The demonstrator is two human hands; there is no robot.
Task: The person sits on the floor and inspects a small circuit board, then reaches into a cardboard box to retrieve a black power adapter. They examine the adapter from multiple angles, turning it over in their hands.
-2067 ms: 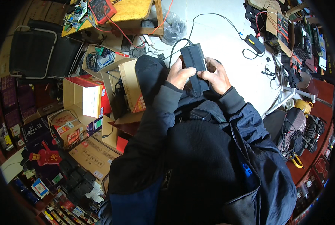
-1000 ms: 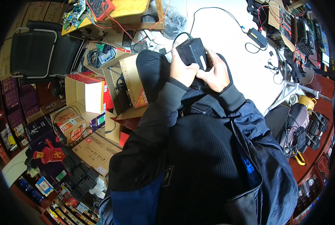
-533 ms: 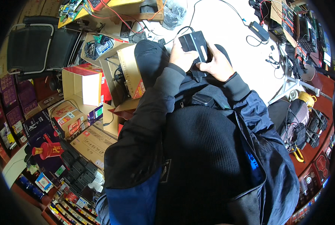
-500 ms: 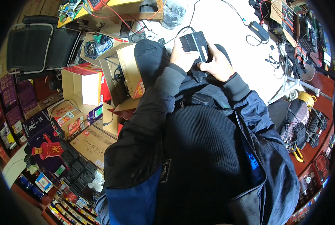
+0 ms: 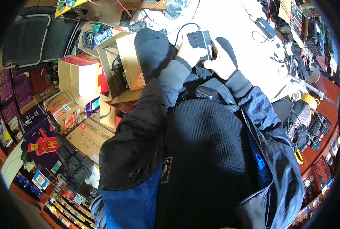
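Between my two hands, above my lap, is a black box-shaped device (image 5: pixel 199 41) with a lighter stripe down its right part. A black cable (image 5: pixel 185 26) runs to its far end. My left hand (image 5: pixel 189 52) is closed on the box's left side, its thumb lying across the top face. The right side is gripped by my right hand (image 5: pixel 222 63), thumb toward the near end. The fingers under the box are hidden. What kind of device it is cannot be made out.
Open cardboard boxes (image 5: pixel 78 76) stand at my left, one holding cables. A black chair (image 5: pixel 29 40) is behind them. On the white surface ahead lies a black power adapter (image 5: pixel 265 27) with loose cables. A red bottle (image 5: pixel 44 146) lies at the left.
The box and both hands sit slightly farther right in the picture, and the box is turned a little. Surroundings shift slightly, mostly to the left. Both hands keep their hold.
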